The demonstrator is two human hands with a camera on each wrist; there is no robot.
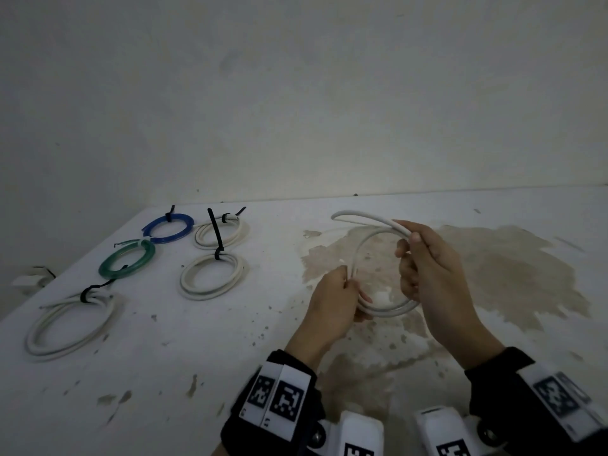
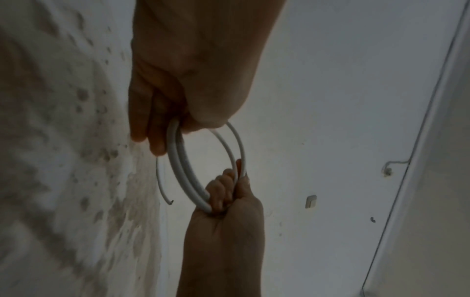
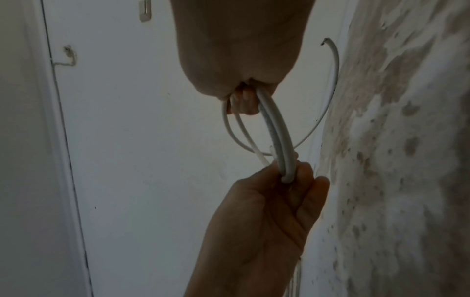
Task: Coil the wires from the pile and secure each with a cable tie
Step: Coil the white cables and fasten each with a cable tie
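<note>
A white wire hangs in a loose coil of a few turns above the stained table, held between both hands. My left hand pinches the coil's left side, fingers curled round the strands. My right hand grips the coil's right side, thumb on top. The wire's free end sticks out to the far left of that hand. In the right wrist view my right hand is at the top, my left hand below, and the wire runs between them. No tie is on this coil.
Several tied coils lie on the table's left part: a blue one, a green one and three white ones, each with a black cable tie. The table's left edge runs diagonally. A wall stands behind.
</note>
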